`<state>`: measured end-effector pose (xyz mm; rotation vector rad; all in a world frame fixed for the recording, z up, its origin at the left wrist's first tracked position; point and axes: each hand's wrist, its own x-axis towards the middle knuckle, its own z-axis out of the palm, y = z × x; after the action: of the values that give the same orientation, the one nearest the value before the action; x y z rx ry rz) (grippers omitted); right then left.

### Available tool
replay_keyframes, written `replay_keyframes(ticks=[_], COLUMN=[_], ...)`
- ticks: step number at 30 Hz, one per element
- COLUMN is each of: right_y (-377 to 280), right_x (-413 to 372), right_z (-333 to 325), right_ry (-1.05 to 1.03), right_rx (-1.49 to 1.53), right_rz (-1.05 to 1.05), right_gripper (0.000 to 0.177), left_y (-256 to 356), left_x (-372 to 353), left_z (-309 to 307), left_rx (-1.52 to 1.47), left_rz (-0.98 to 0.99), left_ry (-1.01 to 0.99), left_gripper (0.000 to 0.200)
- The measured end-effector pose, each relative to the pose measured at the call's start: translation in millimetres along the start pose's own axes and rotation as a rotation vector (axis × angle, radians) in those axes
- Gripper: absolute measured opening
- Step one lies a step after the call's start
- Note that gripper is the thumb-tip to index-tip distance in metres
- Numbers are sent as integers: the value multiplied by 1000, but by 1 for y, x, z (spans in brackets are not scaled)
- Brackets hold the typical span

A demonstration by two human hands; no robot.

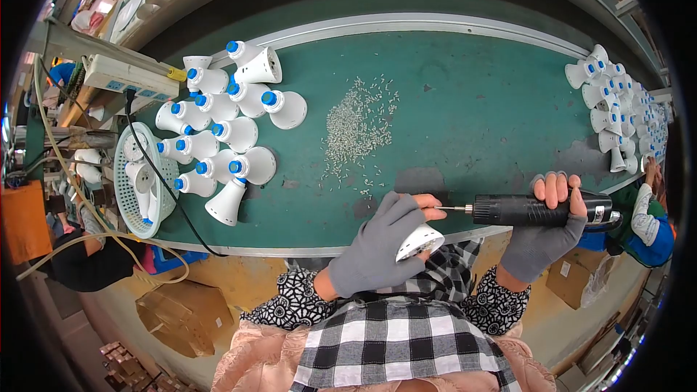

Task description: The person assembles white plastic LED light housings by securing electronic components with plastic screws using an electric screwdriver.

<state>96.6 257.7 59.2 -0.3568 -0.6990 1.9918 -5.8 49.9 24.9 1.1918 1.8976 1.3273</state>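
Head view, left hand: my gloved left hand [377, 247], low centre of the frame, is clamped on a white piece [420, 241]; its thumb and fingertips come up to the driver's tip. Whether they pinch a small screw there, I cannot tell.
Head view, right hand: my right hand [549, 226], lower right, is wrapped round the black power driver [508, 210].
Head view, driver's long axis: nearly level across the frame, the thin bit [454, 208] pointing left, straight at my left fingertips.
Head view, white piece: just below and left of the bit's tip, apart from it, its holed face turned towards the bottom of the frame. That offset, I judge, is the relation that counts.
Head view, nearer hand: my left, which already has the piece; my right sits farther off, beyond the driver's front end.
Head view, loose screws [356, 131]: scattered above my left hand, upper centre.
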Motion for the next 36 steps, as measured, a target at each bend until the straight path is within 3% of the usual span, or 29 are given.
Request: replay_keyframes(ticks=[10, 17, 20, 23, 27, 36], right_y=[-1, 1, 3, 1, -5, 12], right_x=[-1, 0, -2, -5, -14, -46], right_z=[4, 8, 12, 11, 17, 32], right_ry=[-8, -151, -151, -133, -144, -235], right_rx=[-43, -47, -66, -53, -41, -160], right_rz=[-27, -15, -67, -135, -209, -242], right_gripper=[15, 17, 19, 20, 18, 30], left_y=[-1, -7, -4, -9, -6, -16], left_x=[2, 1, 0, 0, -4, -6], left_z=[2, 3, 2, 4, 7, 16], left_rx=[65, 85, -112, -235, -522, -590], left_rz=[37, 72, -75, -115, -517, -539], left_ry=[29, -1, -1, 120, 217, 228], left_gripper=[51, 51, 48, 43, 38, 38])
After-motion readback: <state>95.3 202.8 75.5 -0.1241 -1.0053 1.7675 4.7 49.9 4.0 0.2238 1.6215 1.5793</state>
